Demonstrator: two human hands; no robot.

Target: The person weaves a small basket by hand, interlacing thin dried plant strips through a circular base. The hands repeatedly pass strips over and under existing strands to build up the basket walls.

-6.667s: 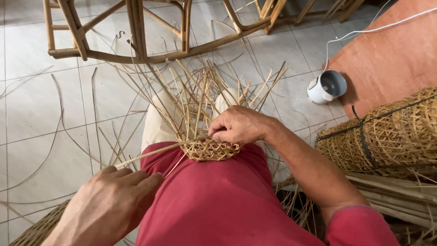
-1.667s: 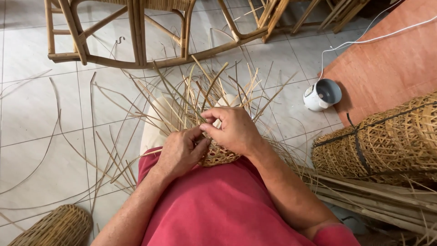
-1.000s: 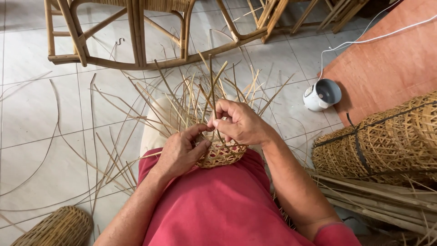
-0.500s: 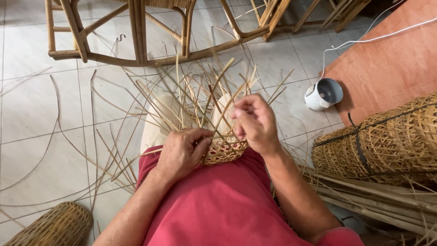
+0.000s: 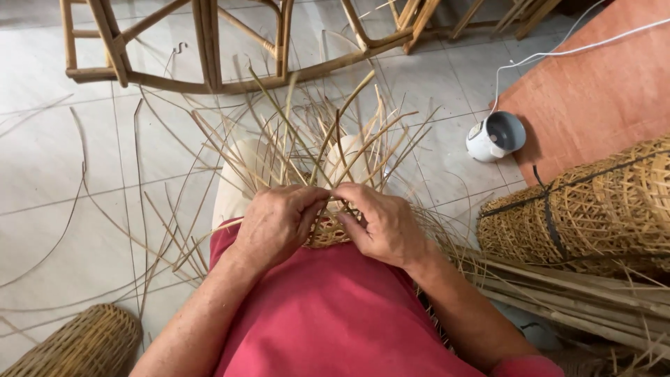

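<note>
Pale floor tiles (image 5: 63, 160) carry scattered cane strips, with a woven basket (image 5: 77, 345) at the near left corner and a wooden chair frame (image 5: 209, 49) along the far edge. The left hand (image 5: 279, 223) reaches forward from a bare forearm over the red-clad lap, fingers (image 5: 310, 202) curled shut around upright strips of the small woven piece (image 5: 328, 234). That piece sits on the lap between both hands. The right hand (image 5: 384, 227) angles inward, fingers pinching strips at its rim. Farther right stand a white cup (image 5: 495, 136) and a rolled cane mat (image 5: 586, 209).
</note>
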